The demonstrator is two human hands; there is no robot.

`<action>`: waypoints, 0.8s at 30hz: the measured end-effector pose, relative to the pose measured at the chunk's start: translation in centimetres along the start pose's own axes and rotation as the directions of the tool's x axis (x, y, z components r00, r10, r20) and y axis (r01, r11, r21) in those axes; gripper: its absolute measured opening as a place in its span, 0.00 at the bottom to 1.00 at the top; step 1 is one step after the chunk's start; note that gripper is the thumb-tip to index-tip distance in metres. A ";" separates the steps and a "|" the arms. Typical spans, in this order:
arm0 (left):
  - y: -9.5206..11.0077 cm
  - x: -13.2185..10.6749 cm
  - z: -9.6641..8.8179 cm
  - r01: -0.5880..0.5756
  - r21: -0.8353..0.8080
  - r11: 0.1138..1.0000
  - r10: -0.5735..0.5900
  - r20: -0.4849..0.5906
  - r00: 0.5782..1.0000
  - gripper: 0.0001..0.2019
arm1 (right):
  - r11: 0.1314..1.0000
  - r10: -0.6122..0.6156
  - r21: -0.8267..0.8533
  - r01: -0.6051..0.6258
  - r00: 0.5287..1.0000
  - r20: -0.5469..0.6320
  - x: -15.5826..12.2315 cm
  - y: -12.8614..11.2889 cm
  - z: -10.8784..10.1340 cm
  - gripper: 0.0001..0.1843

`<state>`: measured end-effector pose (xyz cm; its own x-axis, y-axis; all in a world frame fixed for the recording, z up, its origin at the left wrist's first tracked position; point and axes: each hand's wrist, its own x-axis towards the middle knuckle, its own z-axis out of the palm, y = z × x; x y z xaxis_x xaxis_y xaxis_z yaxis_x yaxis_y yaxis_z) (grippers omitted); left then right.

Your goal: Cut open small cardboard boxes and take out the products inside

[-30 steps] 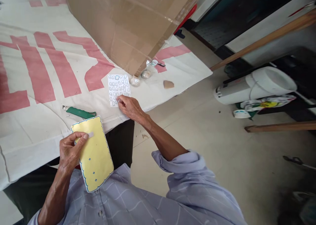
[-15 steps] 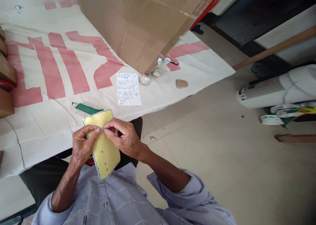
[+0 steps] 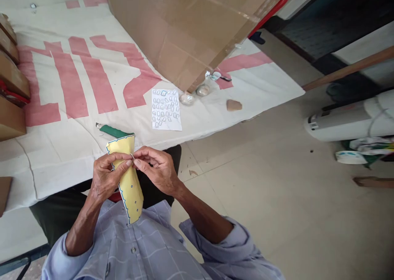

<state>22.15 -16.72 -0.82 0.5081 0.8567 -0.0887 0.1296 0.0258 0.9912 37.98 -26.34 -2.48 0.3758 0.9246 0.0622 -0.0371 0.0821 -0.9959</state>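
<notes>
Over my lap, my left hand (image 3: 106,171) is closed on a yellow sheet (image 3: 131,196) with a blue scalloped border and small blue marks. Its thumb and forefinger pinch near the sheet's right edge, and the sheet curves under them. A thin whitish strip (image 3: 132,156) shows between the fingertips of both hands. The thumb and forefinger of my right hand (image 3: 160,169) are pinched at this strip, beside the sheet's edge. Just beyond the sheet, a green-handled utility knife (image 3: 115,131) lies on the table, its handle end close to the sheet's top.
A large cardboard box (image 3: 184,34) stands on the cloth-covered table (image 3: 74,136). By its corner lie a paper (image 3: 167,110) with rows of small outlines, plastic-wrapped lumps (image 3: 186,98) and a brown piece (image 3: 234,105). Smaller boxes (image 3: 12,77) line the left.
The yellow sheet has turned and looks narrower, bent more at its right side. The whitish strip between my fingertips shows more. The whole view has shifted slightly, with the table things farther right.
</notes>
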 end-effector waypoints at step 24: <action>0.8 -0.3 0.0 0.161 -0.144 0.976 -0.166 -0.023 0.986 0.18 | 0.972 0.105 0.203 -0.120 0.991 0.082 0.2 -0.1 0.0 0.22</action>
<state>22.12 -17.02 0.04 0.4596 0.8524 -0.2494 0.0855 0.2370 0.9677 38.03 -26.14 -2.39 0.2923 0.9556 -0.0377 -0.2695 0.0444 -0.9620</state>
